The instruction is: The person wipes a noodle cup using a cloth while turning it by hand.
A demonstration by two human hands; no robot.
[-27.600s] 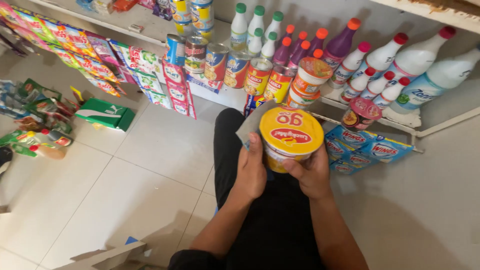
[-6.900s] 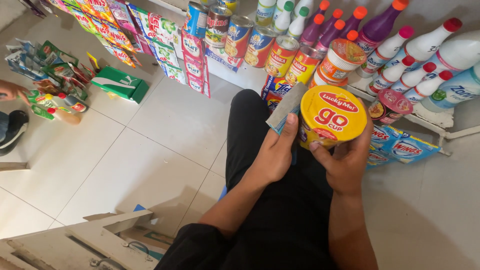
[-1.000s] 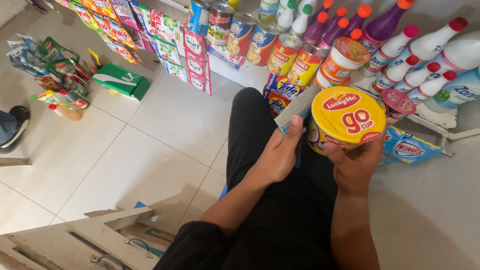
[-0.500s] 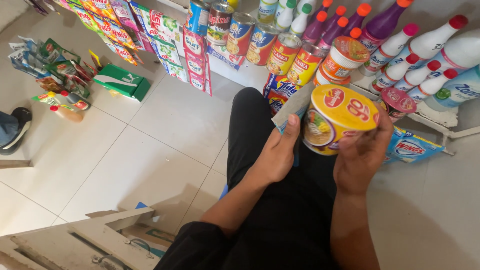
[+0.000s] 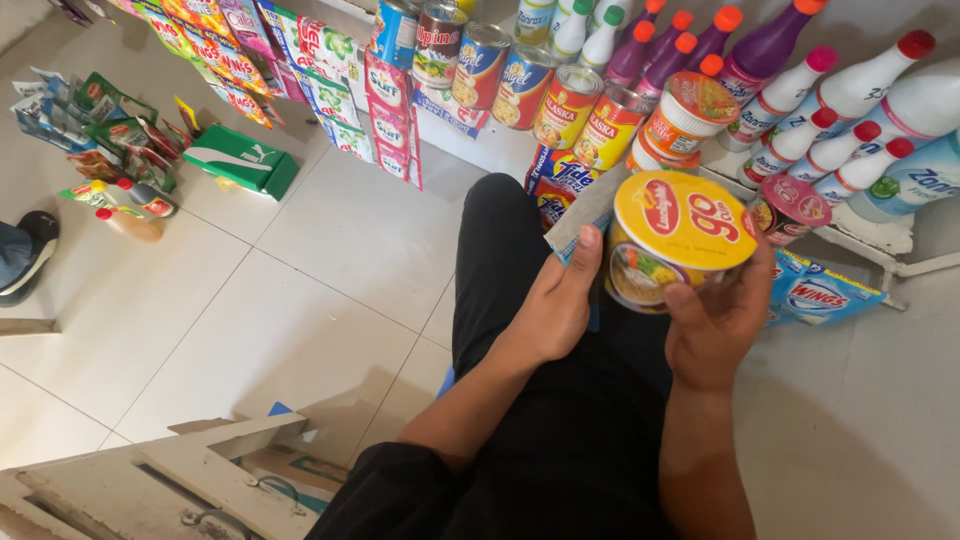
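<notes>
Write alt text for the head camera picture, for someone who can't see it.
Two bare hands hold a yellow-lidded noodle cup over a black-trousered lap: the right hand wraps its side, the left hand pinches a grey cloth against it. Behind, a low shelf carries cans and bottles above a tiled floor.

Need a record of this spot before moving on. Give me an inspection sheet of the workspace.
Surface: pale tiled floor; the person sits on it, legs in black.
Job's things: yellow-lidded noodle cup, tilted, held over the lap; grey cloth against its side.
Clutter: sachets and small bottles on the floor at left; green box; blue packets at right.
Grips: left hand holds the cloth to the cup; right hand clasps the cup from below.
Cables: nothing seen.
Surroundings: low shelf with cans, bottles, hanging sachet strips; wooden frame; another person's shoe.
</notes>
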